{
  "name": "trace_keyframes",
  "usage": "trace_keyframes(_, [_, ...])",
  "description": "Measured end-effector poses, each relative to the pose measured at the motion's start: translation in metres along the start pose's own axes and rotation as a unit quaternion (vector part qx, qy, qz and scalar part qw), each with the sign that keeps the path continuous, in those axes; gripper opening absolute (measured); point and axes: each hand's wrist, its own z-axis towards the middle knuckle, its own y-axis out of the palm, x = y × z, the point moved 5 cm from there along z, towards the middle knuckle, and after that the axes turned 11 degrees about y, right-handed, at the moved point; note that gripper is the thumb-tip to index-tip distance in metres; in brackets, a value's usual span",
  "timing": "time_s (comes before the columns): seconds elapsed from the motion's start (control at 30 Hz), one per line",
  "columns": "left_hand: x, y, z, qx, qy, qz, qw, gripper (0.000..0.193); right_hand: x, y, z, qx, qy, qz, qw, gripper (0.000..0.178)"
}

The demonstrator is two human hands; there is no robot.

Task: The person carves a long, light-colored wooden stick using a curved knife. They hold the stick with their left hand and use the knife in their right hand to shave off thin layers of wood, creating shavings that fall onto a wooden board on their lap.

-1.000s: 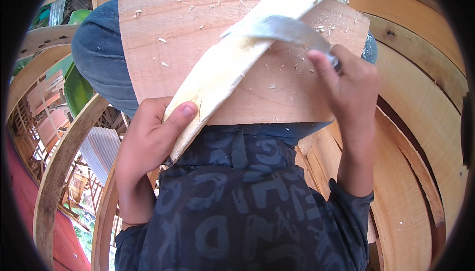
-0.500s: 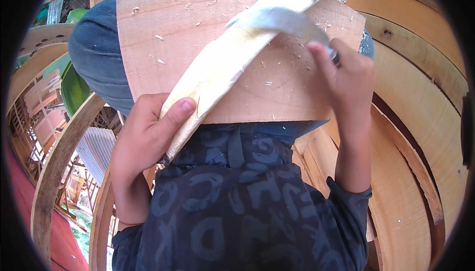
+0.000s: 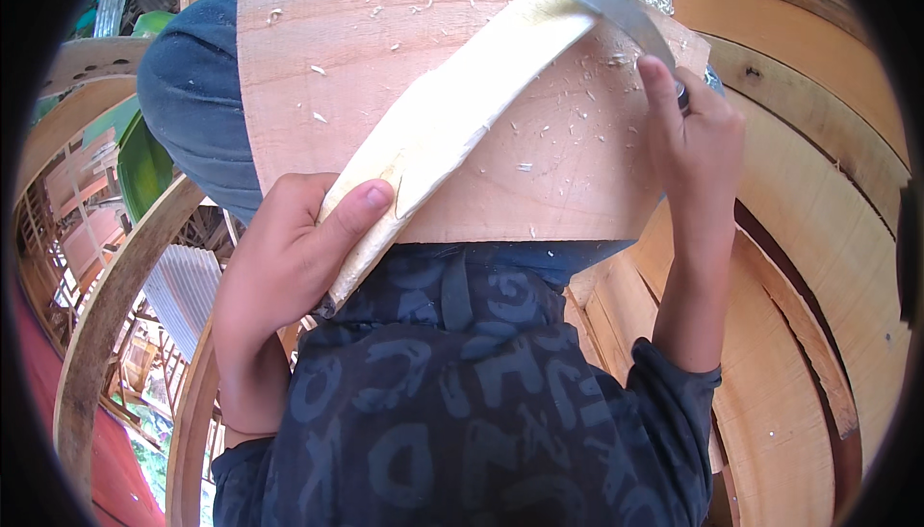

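A long, pale, peeled piece of wood point(image 3: 433, 123) runs slantwise from my lap up to the top right. My left hand point(image 3: 298, 248) is closed round its near end, thumb lying on top. In my right hand point(image 3: 695, 137) is a knife with a curved blade point(image 3: 616, 9), its handle mostly hidden by my fingers. The blade lies across the far part of the wood and touches or nearly touches it. Beneath the wood, a flat wooden board point(image 3: 327, 55) rests over my legs.
Small wood shavings point(image 3: 525, 167) are scattered over the board. Long planks point(image 3: 799, 190) stand along the right side. At the left are a curved wooden beam point(image 3: 111, 286), a corrugated sheet point(image 3: 183, 286) and a green leaf point(image 3: 144, 166).
My right hand and the knife have moved up and to the right, farther along the wood. My left hand keeps its hold, and the wood has shifted slightly to the right.
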Motion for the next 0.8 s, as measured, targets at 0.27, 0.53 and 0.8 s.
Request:
trace_keyframes(0.27, [0.002, 0.003, -0.002, 0.017, 0.012, -0.021, 1.0, 0.051, 0.009, -0.002, 0.008, 0.019, -0.04, -0.021, 0.999, 0.058])
trace_keyframes(0.53, [-0.004, 0.004, -0.003, 0.001, 0.029, -0.009, 1.0, 0.049, -0.016, 0.001, -0.027, 0.032, -0.153, -0.027, 0.987, 0.058])
trace_keyframes(0.8, [-0.002, 0.003, 0.002, -0.017, 0.022, 0.005, 1.0, 0.049, -0.032, 0.002, -0.044, -0.018, -0.196, -0.037, 0.98, 0.058])
